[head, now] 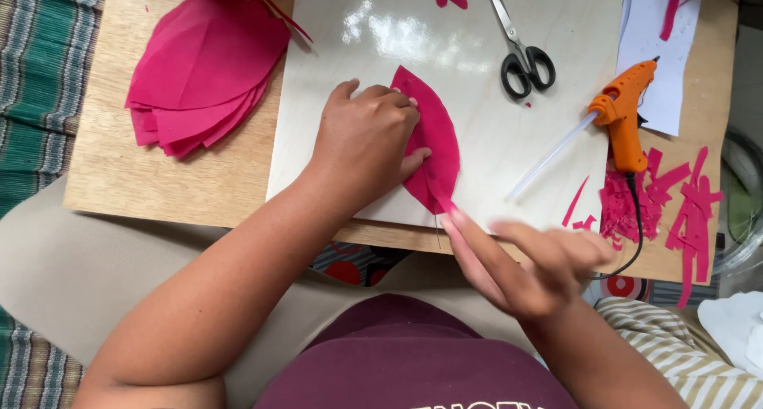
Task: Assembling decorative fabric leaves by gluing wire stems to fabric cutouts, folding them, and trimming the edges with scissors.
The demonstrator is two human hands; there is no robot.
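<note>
Pink paper petal [433, 131] flat under left hand [366, 143], its lower tip in right hand [524, 266] finger-grip.

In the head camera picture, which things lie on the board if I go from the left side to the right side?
Stack of pink petals → left hand pressing on a single pink petal → scissors → orange glue gun → pink paper scraps.

On the desk [119, 178] before me, the petal [433, 143] lies on a board [509, 131]; petal stack [199, 67] left, scissors [520, 51] behind, glue gun [624, 111] right.
</note>
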